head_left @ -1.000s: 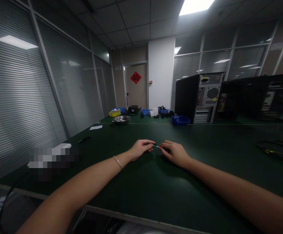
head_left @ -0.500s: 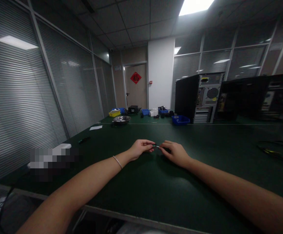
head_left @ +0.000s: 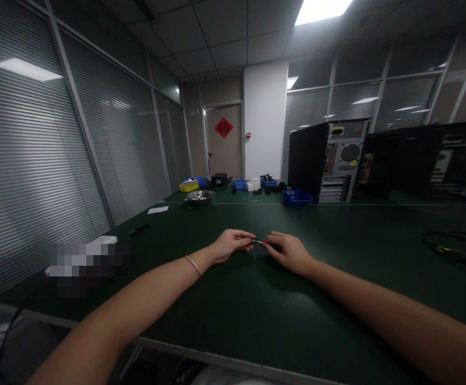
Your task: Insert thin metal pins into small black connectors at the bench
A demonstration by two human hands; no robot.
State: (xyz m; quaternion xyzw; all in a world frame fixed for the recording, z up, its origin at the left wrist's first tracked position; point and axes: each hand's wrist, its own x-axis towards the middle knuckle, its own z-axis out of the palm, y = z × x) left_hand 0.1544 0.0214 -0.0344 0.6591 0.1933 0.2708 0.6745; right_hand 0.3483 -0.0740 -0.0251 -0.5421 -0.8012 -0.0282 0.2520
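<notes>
Over the dark green tabletop (head_left: 224, 299), my two hands meet near the middle. My left hand (head_left: 228, 247), with a thin bracelet at the wrist, is closed in a pinch on a small dark green piece (head_left: 253, 241). A thin silvery rod (head_left: 259, 242) runs from that piece toward the right. At the rod's far end, the thumb and fingertips of my right hand (head_left: 289, 252) are pinched together. The piece is too small, and too covered by fingers, to tell its exact kind.
A metal bowl (head_left: 199, 198), a blue bin (head_left: 297, 198) and a yellow bin (head_left: 188, 186) stand toward the back. A computer case (head_left: 325, 160) rises at back right. A black cable (head_left: 457, 250) lies at right, a white paper (head_left: 158, 210) and a small dark tool (head_left: 138, 230) at left.
</notes>
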